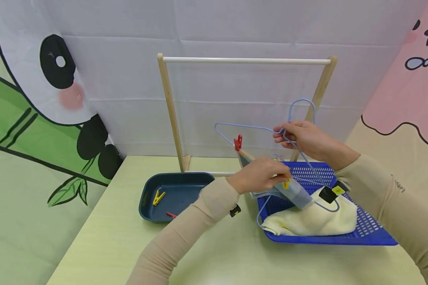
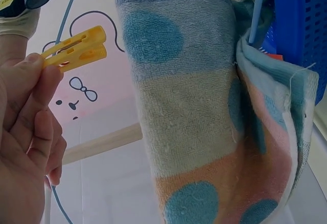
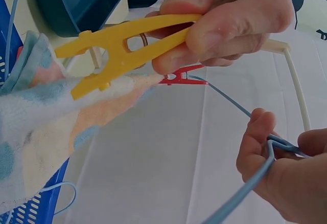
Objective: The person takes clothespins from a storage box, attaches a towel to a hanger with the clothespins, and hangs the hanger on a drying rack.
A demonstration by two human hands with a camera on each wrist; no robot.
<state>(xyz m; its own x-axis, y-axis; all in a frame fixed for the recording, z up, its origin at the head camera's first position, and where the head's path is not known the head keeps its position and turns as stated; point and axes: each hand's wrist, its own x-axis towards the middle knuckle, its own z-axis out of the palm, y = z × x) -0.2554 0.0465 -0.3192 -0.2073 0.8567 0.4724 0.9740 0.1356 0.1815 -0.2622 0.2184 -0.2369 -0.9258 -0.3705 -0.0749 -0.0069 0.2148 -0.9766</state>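
Observation:
My right hand (image 1: 306,138) grips a light blue wire hanger (image 1: 247,126) at the neck below its hook, holding it above the table. A small towel (image 2: 189,116) with stripes and teal dots hangs from the hanger, and a red clothespin (image 1: 238,143) clips one of its corners there. Between thumb and fingers, my left hand (image 1: 262,174) pinches a yellow clothespin (image 3: 102,55). Its handles are squeezed together and its tips are spread, close to the towel's upper edge in the right wrist view.
Below the hands, a blue basket (image 1: 342,239) holds a pale yellow cloth (image 1: 317,221) and another hanger. To the left, a dark teal tray (image 1: 141,202) contains a yellow clothespin (image 1: 158,198) and a red one (image 1: 171,215). Behind stands a wooden rack with a white bar (image 1: 246,60).

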